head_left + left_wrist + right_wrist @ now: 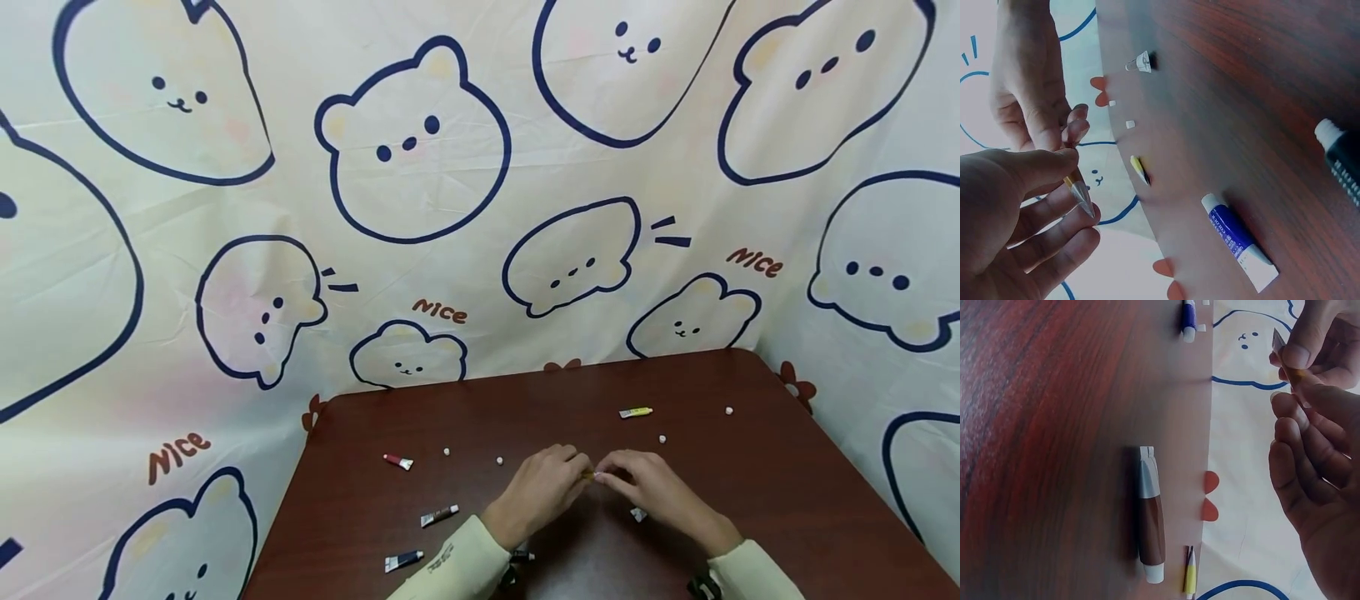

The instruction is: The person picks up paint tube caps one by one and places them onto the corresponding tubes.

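Between both hands is a small ochre paint tube (587,476) with a silver crimped tail. The left hand (543,490) pinches the tube's body between thumb and fingers. In the left wrist view, the silver tail (1082,197) points out past the left thumb. The right hand (660,493) pinches the opposite end with thumb and forefinger, hiding that end. Its other fingers are loosely bent in the right wrist view. Both hands meet above the table. Beneath the right hand, the silver end of another tube (638,514) shows.
On the brown table (570,400) lie a red tube (398,462), a brown tube (439,516), a dark blue tube (403,561) and a yellow tube (636,412). A black tube (522,556) is beside the left wrist. Several small white pieces (499,461) are scattered toward the back.
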### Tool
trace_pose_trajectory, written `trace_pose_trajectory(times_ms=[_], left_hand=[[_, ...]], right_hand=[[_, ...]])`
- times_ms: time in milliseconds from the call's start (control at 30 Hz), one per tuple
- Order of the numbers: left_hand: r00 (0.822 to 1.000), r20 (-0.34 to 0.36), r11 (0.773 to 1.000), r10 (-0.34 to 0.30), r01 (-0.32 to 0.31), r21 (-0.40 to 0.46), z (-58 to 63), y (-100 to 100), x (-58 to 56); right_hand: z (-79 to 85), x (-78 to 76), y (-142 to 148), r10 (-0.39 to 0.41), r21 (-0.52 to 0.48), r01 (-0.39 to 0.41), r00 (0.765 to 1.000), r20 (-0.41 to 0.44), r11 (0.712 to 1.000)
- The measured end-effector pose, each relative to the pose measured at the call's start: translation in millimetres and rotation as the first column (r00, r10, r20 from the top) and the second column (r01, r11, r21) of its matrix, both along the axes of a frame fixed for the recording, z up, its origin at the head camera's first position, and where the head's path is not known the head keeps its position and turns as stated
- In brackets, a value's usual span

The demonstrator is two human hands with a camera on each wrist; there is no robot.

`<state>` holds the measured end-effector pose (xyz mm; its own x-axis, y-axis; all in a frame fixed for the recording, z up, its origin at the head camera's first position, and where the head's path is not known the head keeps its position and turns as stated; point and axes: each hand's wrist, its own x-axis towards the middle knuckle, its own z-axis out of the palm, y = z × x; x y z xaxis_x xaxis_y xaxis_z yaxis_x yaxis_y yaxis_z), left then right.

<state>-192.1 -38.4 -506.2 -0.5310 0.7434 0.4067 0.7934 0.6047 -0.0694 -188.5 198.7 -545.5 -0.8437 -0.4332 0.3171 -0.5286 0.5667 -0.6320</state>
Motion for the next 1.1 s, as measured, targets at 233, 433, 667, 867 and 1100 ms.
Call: trace_pose_trajectory(times_ms=[233, 433, 667, 867, 1100], left_hand=[[1.000, -0.017, 1.000, -0.001, 0.001, 0.012, -2.1, 0.8, 0.1], [1.000, -0.023, 1.000, 0.010, -0.010, 0.009, -3.6, 0.7, -1.2], [1.000, -0.014, 1.000, 0.022, -0.022, 0.003, -3.5, 0.8, -1.3], [1.000, 0.001, 1.000, 0.013, -0.013, 0.006, -4.1, 0.3, -1.2], [1.000, 0.006, 1.000, 0.008, -0.009, 0.013, -3.1, 0.0, -0.4]], right_hand=[[-3.6, -0.7, 0.2, -0.008, -0.013, 0.009, 1.000, 0.007, 1.000], [-3.9, -1.0, -1.6, -0.011, -0.043, 0.012, 0.999, 0.030, 0.999], [-3.8, -0.8, -0.7, -0.014, -0.034, 0.015, 0.999, 0.045, 0.999], [-5.0, 0.0, -0.8, -0.018, -0.033, 0.020, 0.999, 0.047, 0.999], [-5.7, 0.5, -1.7, -0.046, -0.013, 0.047, 0.997, 0.056, 0.999]])
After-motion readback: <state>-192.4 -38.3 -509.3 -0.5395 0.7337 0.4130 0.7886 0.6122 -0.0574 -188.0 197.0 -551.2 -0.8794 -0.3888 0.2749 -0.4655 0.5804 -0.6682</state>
